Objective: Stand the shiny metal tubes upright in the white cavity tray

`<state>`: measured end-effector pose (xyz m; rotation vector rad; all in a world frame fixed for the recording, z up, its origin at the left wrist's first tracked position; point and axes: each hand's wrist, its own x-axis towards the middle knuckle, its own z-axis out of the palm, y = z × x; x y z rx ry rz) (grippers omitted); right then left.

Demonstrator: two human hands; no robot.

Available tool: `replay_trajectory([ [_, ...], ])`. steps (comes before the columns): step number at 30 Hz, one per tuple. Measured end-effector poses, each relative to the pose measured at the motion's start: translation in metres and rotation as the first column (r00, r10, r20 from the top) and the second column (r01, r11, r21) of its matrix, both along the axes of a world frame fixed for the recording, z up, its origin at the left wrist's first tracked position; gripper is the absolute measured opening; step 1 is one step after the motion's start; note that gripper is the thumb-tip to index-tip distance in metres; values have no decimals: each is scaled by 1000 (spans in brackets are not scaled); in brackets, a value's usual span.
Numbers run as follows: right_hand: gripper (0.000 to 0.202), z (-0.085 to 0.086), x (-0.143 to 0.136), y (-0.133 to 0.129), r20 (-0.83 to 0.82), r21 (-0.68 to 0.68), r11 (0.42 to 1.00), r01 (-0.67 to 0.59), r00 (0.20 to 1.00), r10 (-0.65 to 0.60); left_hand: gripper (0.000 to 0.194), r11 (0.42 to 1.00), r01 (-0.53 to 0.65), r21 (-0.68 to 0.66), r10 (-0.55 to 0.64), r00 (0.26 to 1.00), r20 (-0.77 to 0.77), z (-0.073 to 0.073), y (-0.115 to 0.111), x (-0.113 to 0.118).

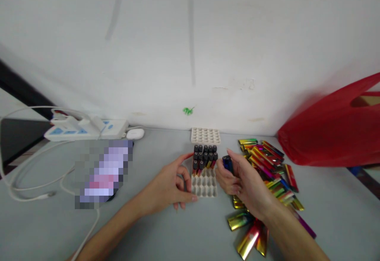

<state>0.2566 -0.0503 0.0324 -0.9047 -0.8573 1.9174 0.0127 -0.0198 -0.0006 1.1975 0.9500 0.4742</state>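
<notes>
Power strip (117, 129): far left on desk (160, 237), plugs in; white cable (44, 196) loops nearer, clear of the tray.
Phone (107, 170): left, screen blurred; well apart from the tray.
Earbud case (135, 134): far, right of strip; out of the way.
Left hand (173, 185): not clenched, at near tray's left side, thumb by near corner, index far; gripping or just resting, can't tell.
Near tray (204, 189): middle; looks light, stiff, easy to nudge; hold by edges.
Black-topped pieces (205, 156): upright in tray's far rows, crowded; take by tops.
Far tray (206, 135): against wall, cups show.
Right hand (245, 178): fingers closed on dark blue piece (227, 164), just right of near tray; probably light, rigid, slick; hold mid-body.
Shiny pile (261, 158): right, partly under right forearm; likely slippery, may slide.
Red bag (332, 134): far right, beside pile; looks soft.
</notes>
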Motion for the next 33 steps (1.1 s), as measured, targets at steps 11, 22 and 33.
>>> replay_trajectory([
  [11,60,0,-2,0,50,-29,999,12,999,-11,126,1000,3,12,-3,1000,12,-2,0,0],
  [22,59,1,-3,-2,27,-21,1000,19,999,-19,126,1000,11,14,-11,1000,12,-1,0,0],
  [33,61,2,-5,-1,67,-18,1000,20,998,-19,126,1000,23,16,-23,1000,15,-5,0,-2],
])
